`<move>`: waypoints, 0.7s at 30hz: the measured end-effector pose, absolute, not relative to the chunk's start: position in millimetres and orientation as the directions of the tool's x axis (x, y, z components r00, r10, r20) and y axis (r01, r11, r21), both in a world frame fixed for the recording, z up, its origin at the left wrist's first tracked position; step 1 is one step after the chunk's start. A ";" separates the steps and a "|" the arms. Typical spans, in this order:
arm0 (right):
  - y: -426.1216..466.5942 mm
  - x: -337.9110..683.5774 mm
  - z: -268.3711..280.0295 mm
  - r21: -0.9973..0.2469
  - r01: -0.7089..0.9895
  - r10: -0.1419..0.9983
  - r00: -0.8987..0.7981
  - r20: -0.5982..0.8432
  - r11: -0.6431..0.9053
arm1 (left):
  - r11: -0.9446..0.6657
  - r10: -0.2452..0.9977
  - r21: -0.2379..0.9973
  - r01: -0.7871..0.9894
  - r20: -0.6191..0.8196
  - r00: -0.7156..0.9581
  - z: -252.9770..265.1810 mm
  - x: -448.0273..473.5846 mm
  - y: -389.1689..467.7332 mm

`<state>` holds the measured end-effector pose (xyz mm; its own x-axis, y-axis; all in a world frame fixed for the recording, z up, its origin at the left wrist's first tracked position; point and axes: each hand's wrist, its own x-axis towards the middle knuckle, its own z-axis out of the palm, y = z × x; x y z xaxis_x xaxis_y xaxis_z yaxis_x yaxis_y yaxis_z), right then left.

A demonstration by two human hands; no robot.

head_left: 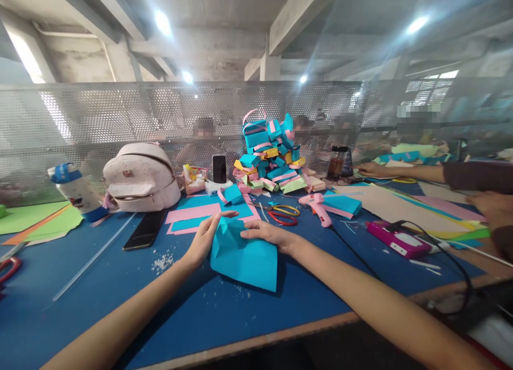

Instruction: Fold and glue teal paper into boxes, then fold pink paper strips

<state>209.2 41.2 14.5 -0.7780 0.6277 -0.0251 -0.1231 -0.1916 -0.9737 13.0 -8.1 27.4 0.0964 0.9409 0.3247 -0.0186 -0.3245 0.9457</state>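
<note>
Between my two hands is a sheet of blue paper (248, 260), creased and bent up at its far left part. My left hand (206, 234) grips its left edge, with the fingers partly behind the paper. On the upper right side, my right hand (268, 234) pinches the sheet, thumb on the near face. The lower right corner hangs free over the blue table (224, 327). Just beyond my hands lie pink and blue paper sheets (194, 214) and red-handled scissors (282, 216). A pink glue gun (318, 207) rests to their right.
A heap of folded paper pieces (272, 156) stands at the back before a perforated metal screen (160, 113). Leftward are a white backpack (142, 180), a bottle (78, 194) and a phone (145, 231). A magenta power strip (398, 239) with cables and another person's arm (417, 172) are at right.
</note>
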 end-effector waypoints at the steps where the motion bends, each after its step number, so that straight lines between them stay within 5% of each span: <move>1: 40.9 209.4 14.5 -0.970 -0.119 0.620 -0.784 -0.038 -0.211 | -0.345 0.935 0.939 0.004 0.343 0.089 26.9 13.2 -8.2; 10: 51.5 203.1 1.2 -0.910 -0.285 0.736 -0.676 -0.031 -0.300 | -0.599 0.780 0.745 0.296 0.626 0.001 29.4 10.6 -17.0; 21: 41.4 198.3 4.6 -0.865 -0.354 0.710 -0.704 -0.005 -0.357 | -0.642 0.755 0.619 0.454 0.615 0.229 18.6 4.1 -6.3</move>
